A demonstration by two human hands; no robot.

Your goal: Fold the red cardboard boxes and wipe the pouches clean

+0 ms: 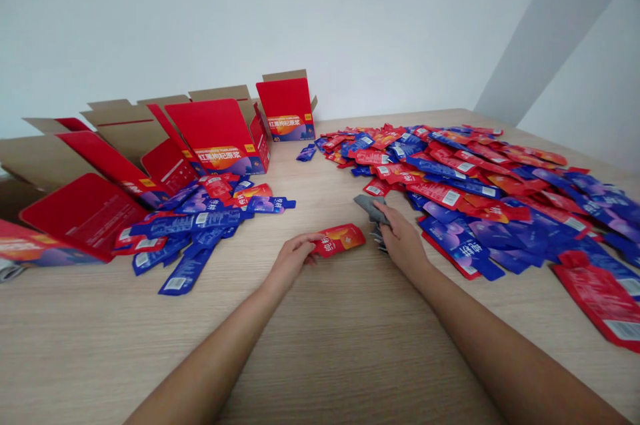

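Observation:
My left hand (295, 257) pinches one end of a red pouch (343, 240) with orange artwork and white lettering. The pouch lies nearly level, just over the middle of the table. To its right, my right hand (399, 233) is closed round a grey cloth (371, 209), its folded end sticking up past the fingers and striped edges showing below. Beyond the right hand spreads a large pile of red and blue pouches (450, 168). Left of my left hand lies a smaller heap of similar pouches (200, 218).
Open red cardboard boxes with raised flaps stand along the left, among them a nearer box (220, 158) and a farther box (287, 118). One blue pouch (307, 153) lies apart on the wooden table (320, 358). A white wall (380, 25) rises behind.

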